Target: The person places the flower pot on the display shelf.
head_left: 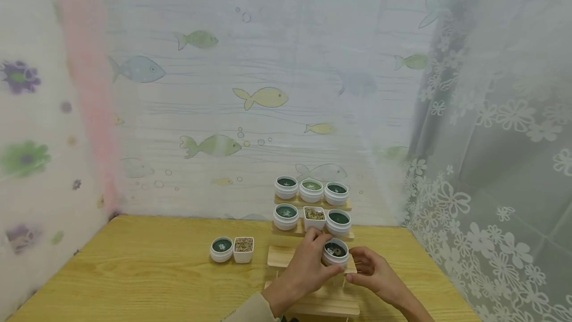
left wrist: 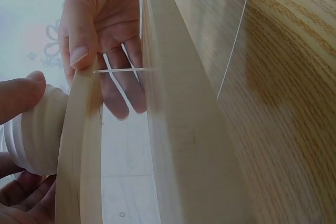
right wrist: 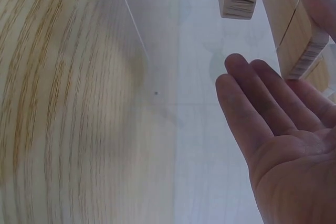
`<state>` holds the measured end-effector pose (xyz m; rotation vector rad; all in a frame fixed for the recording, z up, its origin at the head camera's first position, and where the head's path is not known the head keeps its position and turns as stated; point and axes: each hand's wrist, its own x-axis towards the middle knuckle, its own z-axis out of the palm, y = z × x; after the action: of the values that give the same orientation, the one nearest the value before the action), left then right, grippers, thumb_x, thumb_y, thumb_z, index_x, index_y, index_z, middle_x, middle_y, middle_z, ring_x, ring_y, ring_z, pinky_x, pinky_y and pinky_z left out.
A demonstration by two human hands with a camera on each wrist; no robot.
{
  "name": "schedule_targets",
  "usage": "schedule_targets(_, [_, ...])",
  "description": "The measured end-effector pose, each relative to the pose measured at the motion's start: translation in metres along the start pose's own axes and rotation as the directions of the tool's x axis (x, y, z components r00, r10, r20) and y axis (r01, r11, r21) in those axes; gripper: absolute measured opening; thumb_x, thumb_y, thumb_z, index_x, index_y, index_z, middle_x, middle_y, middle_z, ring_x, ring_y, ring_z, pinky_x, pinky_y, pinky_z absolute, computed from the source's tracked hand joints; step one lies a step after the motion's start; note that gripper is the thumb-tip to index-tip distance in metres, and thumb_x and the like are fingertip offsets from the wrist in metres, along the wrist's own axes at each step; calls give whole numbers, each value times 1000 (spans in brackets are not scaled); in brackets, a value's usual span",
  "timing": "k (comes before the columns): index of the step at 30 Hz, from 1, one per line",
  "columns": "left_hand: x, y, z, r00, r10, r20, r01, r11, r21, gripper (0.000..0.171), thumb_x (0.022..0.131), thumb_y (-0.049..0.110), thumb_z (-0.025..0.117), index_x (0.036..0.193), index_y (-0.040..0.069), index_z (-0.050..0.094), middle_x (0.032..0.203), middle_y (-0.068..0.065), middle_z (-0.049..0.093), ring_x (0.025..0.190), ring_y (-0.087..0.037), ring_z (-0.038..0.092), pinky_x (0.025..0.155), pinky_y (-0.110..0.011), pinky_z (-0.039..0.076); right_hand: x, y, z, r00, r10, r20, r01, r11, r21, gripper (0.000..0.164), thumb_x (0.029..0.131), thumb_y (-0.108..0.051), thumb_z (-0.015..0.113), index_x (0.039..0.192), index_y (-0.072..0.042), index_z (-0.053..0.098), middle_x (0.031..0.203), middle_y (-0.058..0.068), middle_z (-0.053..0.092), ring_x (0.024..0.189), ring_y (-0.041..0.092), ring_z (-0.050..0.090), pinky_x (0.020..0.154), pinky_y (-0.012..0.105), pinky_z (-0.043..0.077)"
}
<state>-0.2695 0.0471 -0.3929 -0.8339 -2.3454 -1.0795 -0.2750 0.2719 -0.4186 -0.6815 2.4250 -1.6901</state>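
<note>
My left hand [head_left: 304, 265] grips a small round white bowl [head_left: 336, 260] with a dark green inside and a tan piece in it. The bowl sits at the right of a lower plank [head_left: 280, 256] of a stepped wooden rack. Thumb and fingers lie on opposite sides of the bowl in the left wrist view. Beside the plank's right end is my right hand [head_left: 379, 273], holding nothing. Its fingers [right wrist: 252, 100] stretch out fairly straight in the right wrist view, and its thumb appears at the plank's end; whether it touches cannot be told.
Higher steps carry several round white bowls [head_left: 311, 191] and a square white cup [head_left: 315, 218] of grainy bits. Left of the rack, another round bowl [head_left: 222, 256] and square cup [head_left: 243, 252] stand on the wood-grain table [head_left: 147, 272]. A fish-patterned curtain [head_left: 268, 53] hangs behind.
</note>
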Motion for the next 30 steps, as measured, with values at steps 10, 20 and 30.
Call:
schedule_targets(10, [-2, 0, -5, 1000, -9, 19, 9, 1000, -9, 61, 72, 29, 85, 122, 8, 58, 107, 0, 46, 97, -8, 51, 86, -25, 47, 2, 1, 1, 1000, -8, 17, 8, 1000, 8, 56, 90, -10, 65, 134, 11, 37, 121, 23, 55, 101, 22, 63, 81, 32, 53])
schedule_targets(20, [-16, -2, -27, 998, 55, 7, -54, 997, -63, 56, 75, 30, 83, 120, 7, 60, 112, -1, 52, 99, -12, 55, 83, -24, 49, 3, 4, 1, 1000, 8, -14, -9, 999, -46, 55, 88, -14, 68, 132, 8, 42, 121, 22, 56, 101, 21, 63, 82, 30, 52])
schedule_targets(30, [-41, -21, -67, 987, 128, -92, -131, 991, -21, 43, 77, 24, 81, 111, 8, 61, 100, -4, 55, 81, -15, 57, 71, -22, 51, 2, 2, 0, 998, 44, -37, -46, 997, -62, 60, 88, -18, 69, 134, 9, 40, 125, 24, 53, 104, 23, 60, 83, 30, 52])
